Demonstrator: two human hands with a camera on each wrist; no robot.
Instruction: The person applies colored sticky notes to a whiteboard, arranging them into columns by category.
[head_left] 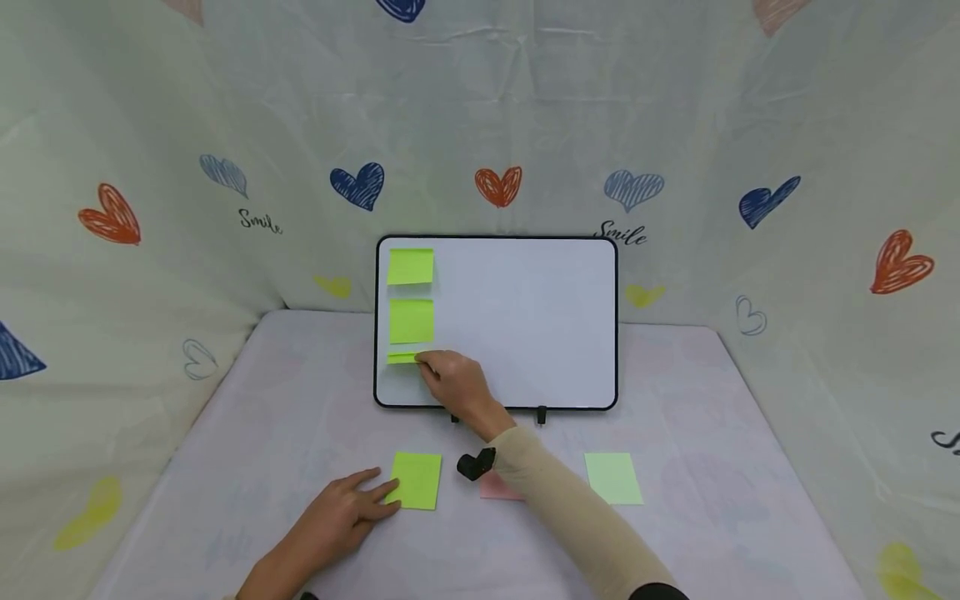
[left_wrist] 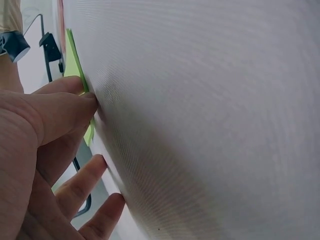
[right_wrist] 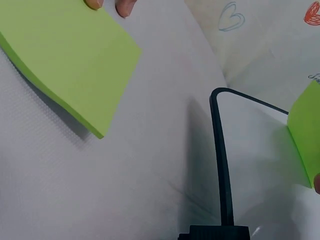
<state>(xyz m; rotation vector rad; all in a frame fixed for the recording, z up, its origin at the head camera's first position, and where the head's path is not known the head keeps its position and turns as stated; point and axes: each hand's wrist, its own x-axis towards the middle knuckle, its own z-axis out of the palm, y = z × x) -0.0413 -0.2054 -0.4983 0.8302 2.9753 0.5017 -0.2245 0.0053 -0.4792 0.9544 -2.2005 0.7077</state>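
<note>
"On the left side of the whiteboard (head_left: 540, 325), what did the head camera give you?"

"Three bright green notes in a column. I saw the upper note (head_left: 411, 267) and the middle note (head_left: 411, 322) facing me, while the lowest note (head_left: 401, 358) tilted so far that it showed me only a narrow strip."

"Was that one being held?"

"Yes, the right hand (head_left: 457, 383) pinched it at its right end."

"And the left hand (head_left: 341, 512)?"

"It grasped nothing. I could see its fingers spread, touching the left side of the green pad (head_left: 417, 482); in the left wrist view, other fingertips rested on the table (head_left: 300, 400)."

"Where did that pad lie?"

"Flat on the table in front of the board, to the left of the pink paper (head_left: 497, 486). The right arm's beige sleeve (head_left: 577, 508) hid part of the pink from me. Farther right I made out the pale green paper (head_left: 613, 478), well apart from both hands."

"Anything behind?"

"A pale backdrop (head_left: 570, 100) printed with hearts and the word 'Smile'. The black-rimmed board stood upright before it."
</note>
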